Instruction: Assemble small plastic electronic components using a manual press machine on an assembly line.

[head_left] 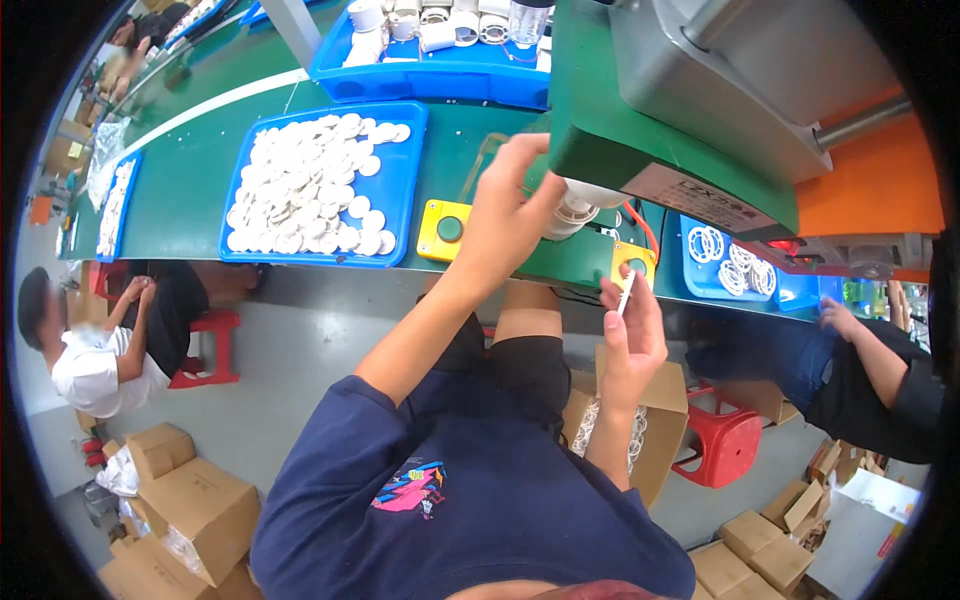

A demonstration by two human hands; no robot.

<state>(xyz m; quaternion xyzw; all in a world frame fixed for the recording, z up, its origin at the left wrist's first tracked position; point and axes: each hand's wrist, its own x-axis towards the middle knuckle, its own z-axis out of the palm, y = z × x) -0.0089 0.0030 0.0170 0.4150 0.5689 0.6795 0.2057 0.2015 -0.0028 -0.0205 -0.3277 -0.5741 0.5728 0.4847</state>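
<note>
My left hand reaches up under the green machine head, its fingers closed around a white round part seated below the press. Lower and to the right, my right hand pinches a thin white ring edge-on, just in front of a yellow button box. A second yellow button box with a green button sits left of my left hand. A blue tray piled with several white discs lies further left on the green table.
Another blue tray of white cylindrical parts stands at the back. A blue tray with white rings sits at the right. People sit on both sides, with red stools and cardboard boxes on the floor. An open box of rings sits by my knee.
</note>
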